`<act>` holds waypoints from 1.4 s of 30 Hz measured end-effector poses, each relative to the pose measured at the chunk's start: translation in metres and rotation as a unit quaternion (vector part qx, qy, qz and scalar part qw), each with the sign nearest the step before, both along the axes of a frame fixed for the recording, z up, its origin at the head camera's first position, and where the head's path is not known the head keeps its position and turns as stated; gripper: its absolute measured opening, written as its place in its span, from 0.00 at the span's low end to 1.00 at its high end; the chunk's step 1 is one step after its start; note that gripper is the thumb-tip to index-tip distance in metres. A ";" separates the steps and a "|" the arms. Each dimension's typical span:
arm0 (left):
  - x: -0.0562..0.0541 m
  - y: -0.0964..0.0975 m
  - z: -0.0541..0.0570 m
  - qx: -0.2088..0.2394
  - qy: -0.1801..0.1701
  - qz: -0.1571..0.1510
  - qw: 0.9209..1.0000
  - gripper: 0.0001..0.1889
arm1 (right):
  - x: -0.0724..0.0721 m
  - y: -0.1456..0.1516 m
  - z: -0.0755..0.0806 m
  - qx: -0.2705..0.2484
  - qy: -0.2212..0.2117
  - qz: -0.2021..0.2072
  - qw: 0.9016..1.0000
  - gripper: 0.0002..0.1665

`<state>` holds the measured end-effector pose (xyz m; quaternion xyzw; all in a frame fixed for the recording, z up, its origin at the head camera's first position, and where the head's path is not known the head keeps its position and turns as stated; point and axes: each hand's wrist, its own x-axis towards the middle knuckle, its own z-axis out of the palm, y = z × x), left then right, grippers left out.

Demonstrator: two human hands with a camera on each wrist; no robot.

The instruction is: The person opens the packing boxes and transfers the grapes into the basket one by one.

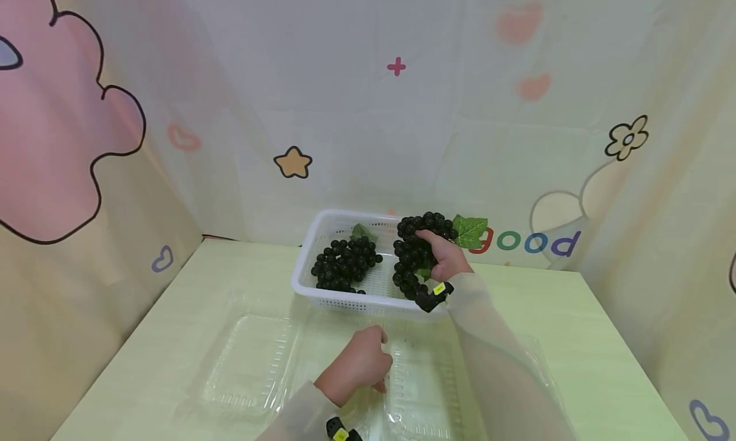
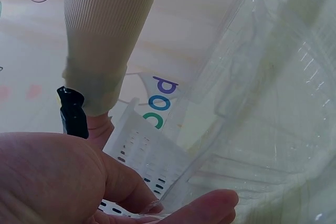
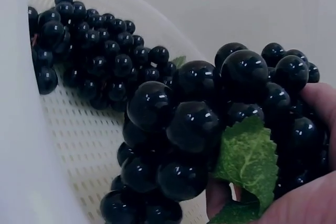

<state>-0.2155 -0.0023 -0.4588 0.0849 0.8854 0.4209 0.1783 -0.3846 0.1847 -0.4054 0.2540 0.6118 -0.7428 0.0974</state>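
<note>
My right hand (image 1: 448,257) grips a bunch of dark grapes (image 1: 415,252) with green leaves, held over the right end of a white perforated basket (image 1: 313,292). In the right wrist view, the round grapes (image 3: 194,127) and a serrated leaf (image 3: 247,153) show in front of the palm. A second bunch of dark grapes (image 1: 345,262) lies in the left part of the basket. In front of the basket, my left hand (image 1: 359,364) pinches the edge of a clear plastic container (image 1: 425,390) between thumb and fingers; its rim runs up from the fingertips in the left wrist view.
The clear container's other tray-shaped half (image 1: 247,364) lies to the left on the pale green tabletop (image 1: 155,358). More clear plastic (image 1: 537,358) shows beyond my right forearm. A printed curtain (image 1: 356,108) hangs behind and along both sides of the table.
</note>
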 end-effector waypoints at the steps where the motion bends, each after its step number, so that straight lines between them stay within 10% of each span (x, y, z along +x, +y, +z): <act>1: 0.000 -0.001 0.000 0.000 0.002 0.000 1.000 0.21 | 0.000 0.000 -0.001 0.010 -0.002 0.012 1.000 0.57; 23: 0.001 -0.001 0.000 -0.003 0.007 -0.003 1.000 0.20 | -0.022 -0.002 -0.028 0.074 -0.033 0.131 0.988 0.58; 42: 0.001 -0.003 0.002 -0.003 0.011 -0.004 1.000 0.20 | -0.025 -0.001 -0.027 0.183 -0.035 0.234 0.954 0.48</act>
